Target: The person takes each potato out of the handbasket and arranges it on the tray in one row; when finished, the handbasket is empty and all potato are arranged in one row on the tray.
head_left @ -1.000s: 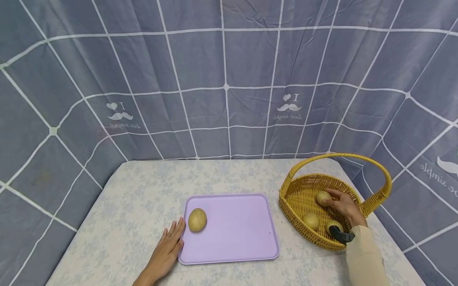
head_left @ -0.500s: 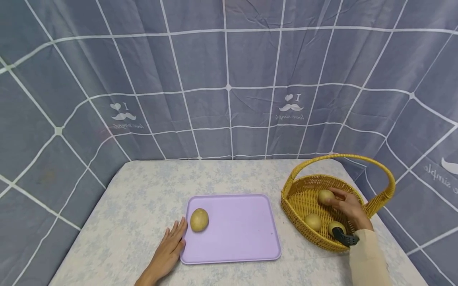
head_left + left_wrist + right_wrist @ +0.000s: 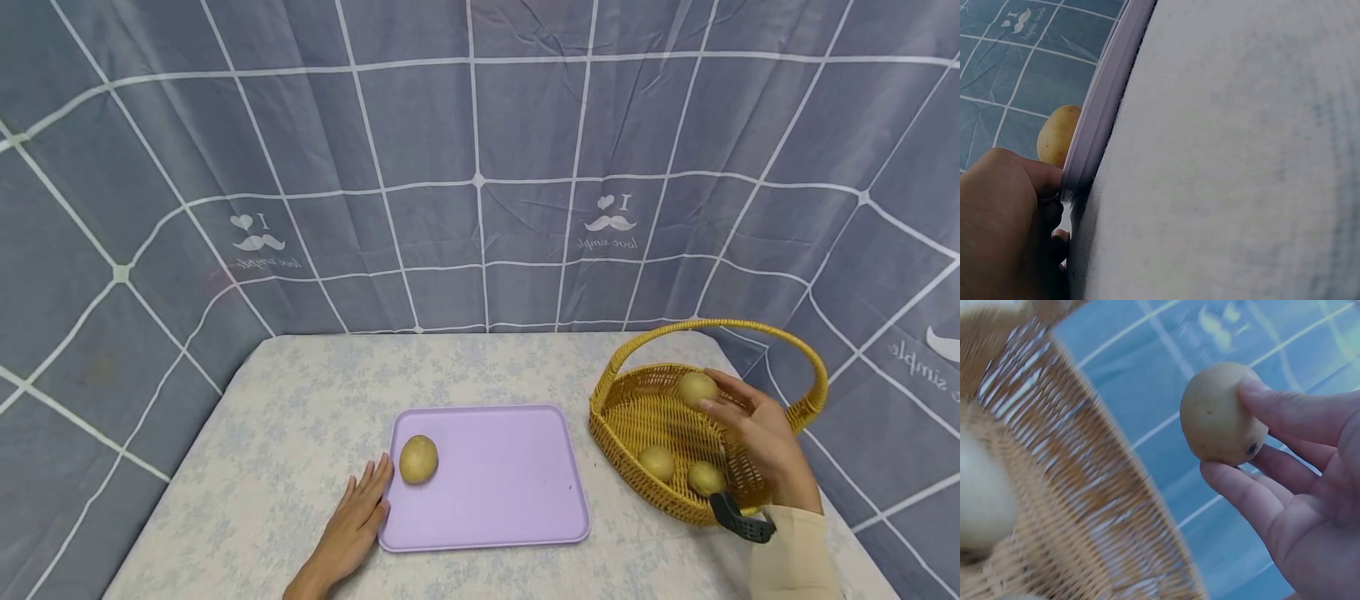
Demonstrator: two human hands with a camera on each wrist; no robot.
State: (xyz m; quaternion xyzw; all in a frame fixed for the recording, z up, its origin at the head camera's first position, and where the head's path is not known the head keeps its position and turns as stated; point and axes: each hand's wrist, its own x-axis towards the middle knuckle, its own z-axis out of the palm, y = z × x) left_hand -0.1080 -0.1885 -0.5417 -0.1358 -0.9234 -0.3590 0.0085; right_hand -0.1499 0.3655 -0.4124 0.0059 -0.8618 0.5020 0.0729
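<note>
My right hand [image 3: 765, 429] holds a round, yellowish potato [image 3: 1219, 415] between thumb and fingers, raised over the yellow wicker basket [image 3: 626, 475]. Two more potatoes lie inside the basket: one on the left [image 3: 657, 463], another on the right [image 3: 707, 478]. On the lilac tray [image 3: 502, 475] a larger potato [image 3: 418, 459] rests near the left edge. My left hand [image 3: 351, 525] lies with straight fingers along the tray's left side, fingertips at the rim. In the left wrist view its thumb touches the tray's outer wall [image 3: 1100, 100].
The basket's tall arched handle [image 3: 720, 323] spans above the right hand's area. A pale floral cloth [image 3: 315, 400] covers the table. Grey-blue curtain with white lines [image 3: 525, 125] hangs behind and at both sides. A black strap mount [image 3: 738, 521] sits at my right wrist.
My right hand has lifted the potato from the basket's floor, moving it up and slightly right. The potato at the basket's right now shows more fully. The left hand and tray stay put.
</note>
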